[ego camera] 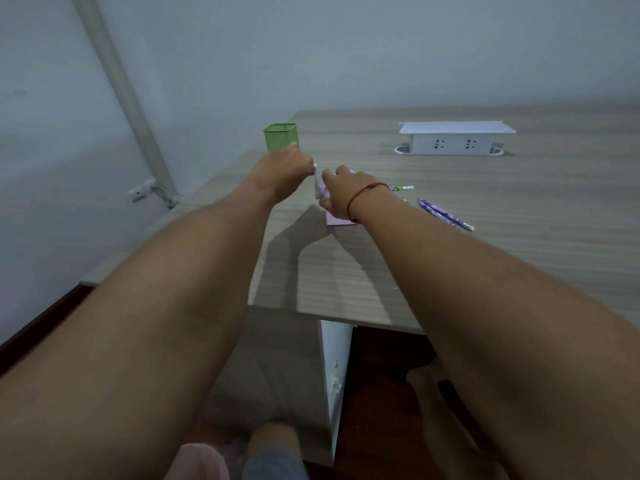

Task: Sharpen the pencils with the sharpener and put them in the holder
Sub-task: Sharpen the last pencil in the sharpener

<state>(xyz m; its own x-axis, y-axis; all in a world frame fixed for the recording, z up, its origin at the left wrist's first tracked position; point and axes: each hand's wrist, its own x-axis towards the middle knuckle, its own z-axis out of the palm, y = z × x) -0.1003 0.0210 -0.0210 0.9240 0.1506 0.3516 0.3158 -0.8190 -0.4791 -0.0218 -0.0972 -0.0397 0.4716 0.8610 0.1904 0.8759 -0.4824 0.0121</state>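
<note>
A pale purple sharpener [337, 220] stands on the wooden table [502, 244], mostly hidden under my right hand [343, 192], which grips its top. My left hand [285, 166] is closed around the sharpener's white crank handle [316, 181] on its left side. A green mesh holder [280, 136] stands upright just behind my left hand. A pencil with a green pattern [401, 188] pokes out to the right of my right wrist; whether it sits in the sharpener I cannot tell. Two purple pencils [445, 214] lie side by side on the table further right.
A white socket box [455, 137] sits at the back of the table over a cable slot. A wall [311, 46] runs behind the table, with a white pipe [121, 91] at the left. The table's near edge has a white support panel [334, 375] below it.
</note>
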